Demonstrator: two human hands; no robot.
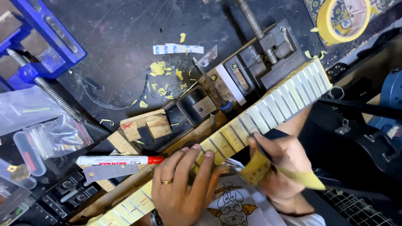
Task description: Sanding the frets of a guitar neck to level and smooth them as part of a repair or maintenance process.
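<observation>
Across the dark bench (125, 37), seen from the head camera, I have a guitar neck (251, 117) lying slantwise from lower left to upper right, its face covered in pale yellow tape strips between the frets. It rests against a black vise (268, 54) near its upper end. My left hand (184, 188) lies flat on the neck near the middle, fingers spread and pressing down, gripping nothing; a gold ring (166, 181) shows on one finger. My right hand (280, 167), just beside it, is closed around a folded piece of yellow sandpaper (268, 169), its front edge touching the neck. A red-capped white marker (119, 160) lies left of my left hand. Yellow scraps (161, 69) are scattered above, a blue clamp (46, 42) sits top left, and a roll of yellow tape (343, 19) sits top right.
</observation>
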